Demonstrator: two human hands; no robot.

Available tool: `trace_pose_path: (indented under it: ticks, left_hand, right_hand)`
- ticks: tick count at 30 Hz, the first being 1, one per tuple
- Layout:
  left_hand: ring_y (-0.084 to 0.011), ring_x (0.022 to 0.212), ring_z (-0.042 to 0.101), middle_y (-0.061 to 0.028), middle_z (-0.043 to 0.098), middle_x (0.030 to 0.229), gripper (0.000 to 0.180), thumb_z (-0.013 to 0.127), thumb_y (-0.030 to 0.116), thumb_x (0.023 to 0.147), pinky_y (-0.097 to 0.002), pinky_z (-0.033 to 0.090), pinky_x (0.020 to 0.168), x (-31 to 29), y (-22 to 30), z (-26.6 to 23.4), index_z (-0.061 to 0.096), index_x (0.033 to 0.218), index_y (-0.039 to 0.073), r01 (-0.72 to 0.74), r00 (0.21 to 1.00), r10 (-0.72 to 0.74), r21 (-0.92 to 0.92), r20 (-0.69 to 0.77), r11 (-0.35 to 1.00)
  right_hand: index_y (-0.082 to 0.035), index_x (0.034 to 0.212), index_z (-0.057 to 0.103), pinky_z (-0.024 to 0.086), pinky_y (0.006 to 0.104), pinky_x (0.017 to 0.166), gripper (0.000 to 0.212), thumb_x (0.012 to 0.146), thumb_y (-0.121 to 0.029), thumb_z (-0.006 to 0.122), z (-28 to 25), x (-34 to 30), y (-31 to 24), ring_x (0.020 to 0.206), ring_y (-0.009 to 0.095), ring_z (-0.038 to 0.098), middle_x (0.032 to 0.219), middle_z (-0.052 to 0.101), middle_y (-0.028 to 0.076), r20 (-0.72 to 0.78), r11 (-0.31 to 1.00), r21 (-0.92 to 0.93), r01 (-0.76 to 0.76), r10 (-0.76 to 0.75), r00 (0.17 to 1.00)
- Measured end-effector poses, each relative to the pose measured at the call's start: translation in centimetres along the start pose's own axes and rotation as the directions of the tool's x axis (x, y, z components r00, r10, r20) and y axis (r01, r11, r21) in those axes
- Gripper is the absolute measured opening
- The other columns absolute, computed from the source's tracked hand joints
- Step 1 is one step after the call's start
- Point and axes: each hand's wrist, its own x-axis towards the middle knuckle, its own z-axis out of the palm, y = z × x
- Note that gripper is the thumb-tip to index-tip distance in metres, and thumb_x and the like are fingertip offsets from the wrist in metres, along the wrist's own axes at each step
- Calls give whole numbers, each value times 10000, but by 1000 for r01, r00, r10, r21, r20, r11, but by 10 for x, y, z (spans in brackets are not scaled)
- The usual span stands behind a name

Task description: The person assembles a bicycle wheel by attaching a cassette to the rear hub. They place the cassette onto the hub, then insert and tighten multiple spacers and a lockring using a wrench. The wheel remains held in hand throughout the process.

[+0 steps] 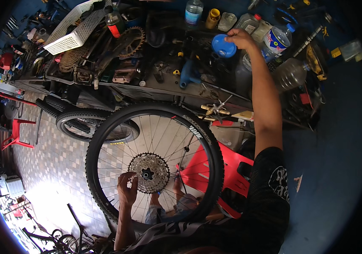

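Observation:
A bicycle wheel with a black knobby tyre stands in front of me. At its hub sits a silver cassette of stacked sprockets. My left hand is beside the cassette's left edge, in front of the spokes, with its fingers curled in toward the thumb. What those fingers hold, if anything, is too small to make out. Over the workbench, my outstretched right hand pinches the rim of a round blue lid. Whether a tub is under the lid cannot be seen.
The cluttered workbench carries a white plastic basket, a large chainring, several bottles and a blue-handled tool. A red plastic chair is behind the wheel. Another bicycle wheel lies low under the bench.

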Motion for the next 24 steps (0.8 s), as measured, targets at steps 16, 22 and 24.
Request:
trace_pose_path:
  ticks: [16, 22, 24]
  left_hand:
    - [-338, 1032, 674, -158, 726, 1109, 186, 724, 90, 939, -430, 547, 869, -3, 2, 4, 733, 1117, 37, -47, 999, 47, 33, -3, 998]
    - [-334, 1032, 670, -153, 727, 1112, 194, 725, 90, 931, -424, 544, 864, -3, 7, 4, 735, 1119, 42, -19, 1000, 19, 59, 1, 998]
    - [-335, 1035, 668, -153, 727, 1112, 197, 726, 96, 931, -424, 543, 865, -3, 7, 5, 736, 1121, 41, -12, 1000, 12, 60, 0, 998]
  right_hand:
    - [-164, 1289, 661, 590, 471, 959, 350, 939, -167, 680, 27, -45, 11, 1211, 328, 670, 1270, 710, 121, -333, 676, -736, 28, -398, 855]
    - [-137, 1197, 733, 557, 467, 1014, 228, 1003, -230, 659, 41, -43, -14, 1228, 317, 662, 1308, 704, 109, -220, 812, -580, -56, -90, 971]
    - [-140, 1212, 729, 551, 464, 1021, 244, 1009, -255, 658, 43, -39, -25, 1229, 320, 661, 1328, 698, 109, -219, 872, -486, -62, -53, 974]
